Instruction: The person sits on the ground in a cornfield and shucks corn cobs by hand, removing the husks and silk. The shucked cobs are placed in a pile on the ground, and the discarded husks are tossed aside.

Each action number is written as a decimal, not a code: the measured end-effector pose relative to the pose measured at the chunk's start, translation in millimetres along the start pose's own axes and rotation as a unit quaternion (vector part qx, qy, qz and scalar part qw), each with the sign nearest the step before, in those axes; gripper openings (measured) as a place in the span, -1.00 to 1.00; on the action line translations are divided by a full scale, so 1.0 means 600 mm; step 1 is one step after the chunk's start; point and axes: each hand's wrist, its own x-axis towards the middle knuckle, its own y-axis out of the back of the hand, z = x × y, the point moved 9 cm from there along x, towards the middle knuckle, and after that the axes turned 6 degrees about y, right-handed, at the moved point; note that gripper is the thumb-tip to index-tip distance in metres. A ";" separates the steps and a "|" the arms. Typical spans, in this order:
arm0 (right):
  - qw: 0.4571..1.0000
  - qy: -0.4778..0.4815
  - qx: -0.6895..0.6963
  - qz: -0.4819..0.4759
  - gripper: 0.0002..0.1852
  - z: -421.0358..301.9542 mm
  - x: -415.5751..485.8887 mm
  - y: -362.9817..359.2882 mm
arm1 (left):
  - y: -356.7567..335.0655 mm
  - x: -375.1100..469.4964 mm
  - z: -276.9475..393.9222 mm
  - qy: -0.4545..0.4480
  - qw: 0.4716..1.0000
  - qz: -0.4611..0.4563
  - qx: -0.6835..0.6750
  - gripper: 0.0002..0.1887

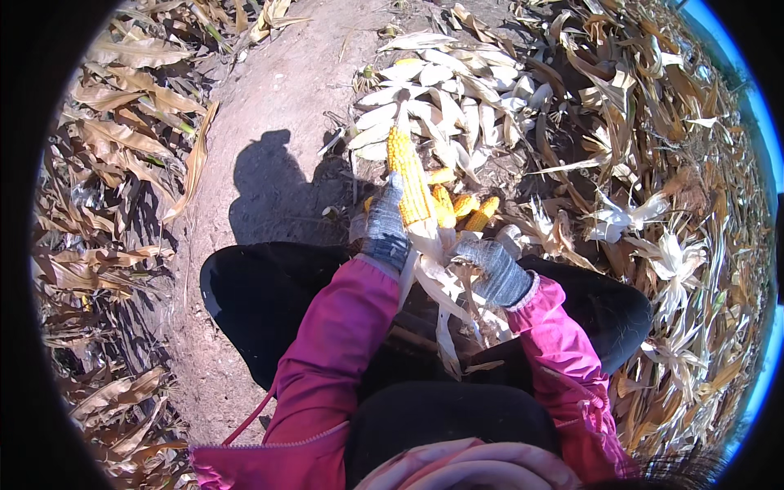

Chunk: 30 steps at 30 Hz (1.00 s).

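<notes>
My left hand, in a grey knit glove, grips a yellow ear of corn whose tip points away from me. Pale husk is peeled back from its kernels and hangs from the base towards my lap. My right hand, gloved the same way, is at the loose husk with its fingers curled; it looks to be pinching a strip, though the fingertips are partly hidden. Just beyond the hands, several bare yellow ears lie on the ground, partly covered by the held ear.
A pile of ears in pale husks lies beyond the bare ears. Dry corn stalks and leaves cover the ground at left, and more dry leaves and discarded husks spread at right. My bent knees flank the work. Bare soil runs along the left.
</notes>
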 end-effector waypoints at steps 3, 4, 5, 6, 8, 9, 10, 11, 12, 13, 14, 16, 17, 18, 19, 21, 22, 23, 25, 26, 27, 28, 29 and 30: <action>0.978 -0.027 -0.167 0.125 -0.65 0.016 -0.005 0.030 | -0.041 -0.026 0.036 -0.022 0.995 -0.066 -0.067 -0.39; 0.980 -0.048 0.056 0.187 -0.56 0.024 0.000 0.036 | -0.058 -0.040 0.045 -0.009 0.993 -0.081 -0.088 -0.39; 0.952 -0.083 0.242 0.166 -0.45 0.048 0.005 0.016 | -0.061 -0.046 0.045 -0.024 0.993 -0.098 -0.069 -0.39; 0.888 -0.132 0.410 0.163 -0.33 0.070 0.006 -0.001 | -0.069 -0.049 0.041 -0.037 0.991 -0.119 -0.051 -0.40; 0.859 -0.171 0.477 0.072 -0.43 0.102 -0.004 -0.048 | -0.076 -0.037 0.010 -0.031 0.986 -0.156 -0.039 -0.42; 0.857 -0.172 0.483 0.049 -0.49 0.094 -0.002 -0.066 | -0.079 -0.045 0.000 -0.019 0.988 -0.151 -0.016 -0.42; 0.821 -0.147 0.552 0.020 -0.53 0.075 0.003 -0.081 | -0.083 -0.056 -0.011 -0.002 0.988 -0.155 -0.007 -0.43; 0.778 -0.121 0.616 -0.009 -0.57 0.053 0.006 -0.091 | -0.090 -0.065 -0.020 0.015 0.987 -0.160 0.002 -0.43; 0.785 -0.131 0.605 -0.020 -0.57 0.060 0.001 -0.099 | -0.098 -0.068 -0.020 0.021 0.986 -0.163 0.001 -0.44; 0.792 -0.141 0.593 -0.032 -0.58 0.066 -0.004 -0.106 | -0.104 -0.070 -0.022 0.027 0.986 -0.167 0.001 -0.45; 0.785 -0.140 0.603 0.000 -0.58 0.074 -0.008 -0.104 | -0.110 -0.073 -0.022 0.032 0.985 -0.171 0.000 -0.45; 0.768 -0.139 0.622 0.064 -0.59 0.071 -0.006 -0.096 | -0.110 -0.078 -0.015 0.040 0.989 -0.141 0.007 -0.47; 0.795 -0.159 0.583 0.054 -0.58 0.089 -0.016 -0.099 | -0.106 -0.078 -0.013 0.043 0.991 -0.125 0.010 -0.47; 0.820 -0.178 0.542 0.044 -0.56 0.117 -0.033 -0.100 | -0.104 -0.075 -0.015 0.058 0.990 -0.127 -0.010 -0.50; 0.843 -0.197 0.499 0.035 -0.55 0.132 -0.041 -0.102 | -0.093 -0.067 -0.014 0.036 0.991 -0.132 0.007 -0.51; 0.850 -0.149 0.500 0.074 -0.58 0.134 -0.038 -0.101 | -0.079 -0.057 -0.007 -0.008 0.989 -0.144 0.041 -0.53; 0.852 -0.125 0.500 0.094 -0.59 0.133 -0.036 -0.100 | -0.075 -0.057 -0.001 -0.020 0.987 -0.138 0.082 -0.53; 0.897 -0.113 0.414 0.108 -0.60 0.152 -0.042 -0.102 | -0.073 -0.057 0.006 -0.032 0.983 -0.131 0.123 -0.53; 0.951 -0.090 0.278 0.100 -0.64 0.147 -0.034 -0.099 | -0.075 -0.055 0.023 -0.028 0.990 -0.121 0.067 -0.52; 0.966 -0.079 0.231 0.084 -0.64 0.143 -0.033 -0.097 | -0.095 -0.060 0.025 0.022 0.976 -0.190 -0.104 -0.49; 0.851 -0.110 0.513 0.016 -0.63 0.149 -0.034 -0.138 | -0.131 -0.096 0.053 0.027 0.982 -0.158 -0.099 -0.47; 0.653 -0.128 0.744 -0.054 -0.62 0.136 -0.035 -0.170 | -0.126 -0.091 0.059 -0.012 0.984 -0.179 -0.010 -0.49; 0.600 -0.153 0.784 -0.041 -0.60 0.145 -0.048 -0.176 | -0.119 -0.082 0.060 -0.051 0.975 -0.200 0.079 -0.50; 0.545 -0.199 0.814 -0.008 -0.57 0.128 -0.045 -0.183 | -0.097 -0.075 0.058 -0.059 0.978 -0.178 0.090 -0.53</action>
